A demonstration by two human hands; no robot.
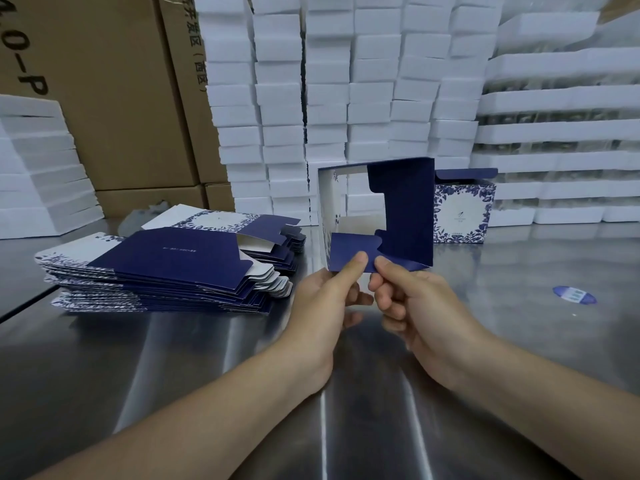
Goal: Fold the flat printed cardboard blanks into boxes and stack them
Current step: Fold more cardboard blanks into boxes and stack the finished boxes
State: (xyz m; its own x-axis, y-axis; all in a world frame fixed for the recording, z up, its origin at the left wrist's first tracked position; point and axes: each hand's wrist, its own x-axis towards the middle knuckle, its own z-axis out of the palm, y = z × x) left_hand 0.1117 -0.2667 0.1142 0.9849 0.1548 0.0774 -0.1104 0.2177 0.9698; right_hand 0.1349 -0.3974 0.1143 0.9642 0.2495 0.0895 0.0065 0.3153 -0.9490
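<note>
Left hand and right hand raised, nearly touching; both pinching.

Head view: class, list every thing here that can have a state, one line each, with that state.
Held box: opened up, end flaps not yet closed, held in both hands.
Left hand: pinches the box's lower flap.
Right hand: pinches the box's bottom edge.
Stack of blanks: flat, unfolded, piled on the table.
Finished box: folded, standing, lid flap open.

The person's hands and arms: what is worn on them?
Nothing that shows. The left hand and the right hand have no gloves or rings, the wrists no watch or band, and both forearms are bare to the picture's edge, with no sleeve in view.
</note>
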